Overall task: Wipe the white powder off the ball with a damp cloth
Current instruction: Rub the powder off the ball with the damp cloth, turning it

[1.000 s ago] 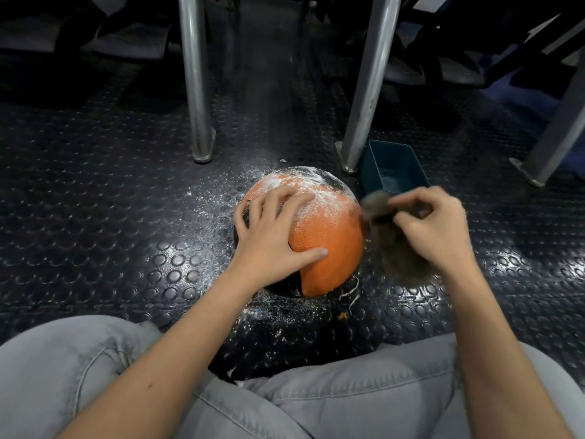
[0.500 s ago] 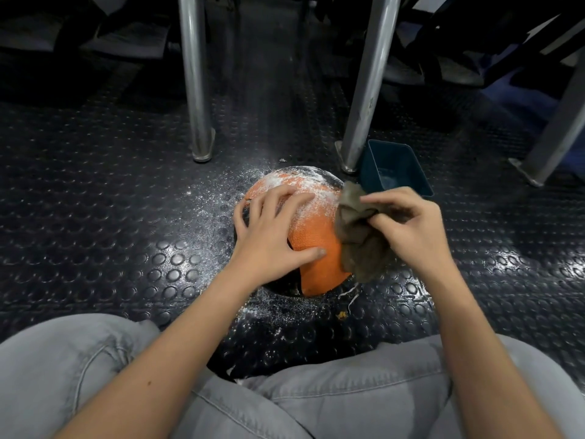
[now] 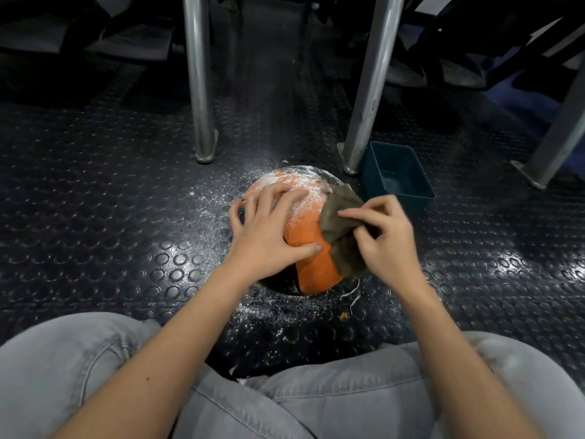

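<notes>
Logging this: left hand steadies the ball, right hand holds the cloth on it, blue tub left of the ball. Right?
No: the head view shows the blue tub right of the ball; left hand, right hand and cloth are as stated.

left hand (image 3: 269, 229) on ball (image 3: 311, 267), cloth (image 3: 340, 223) touching ball

— What sits on the studded black floor (image 3: 95, 217)?
— A dark blue tub (image 3: 399, 182) at two o'clock, just beside a metal leg (image 3: 364, 122) at one. Another leg (image 3: 199, 90) stands at eleven.
— Nearer in?
— A white string (image 3: 354, 289) at five o'clock.
</notes>
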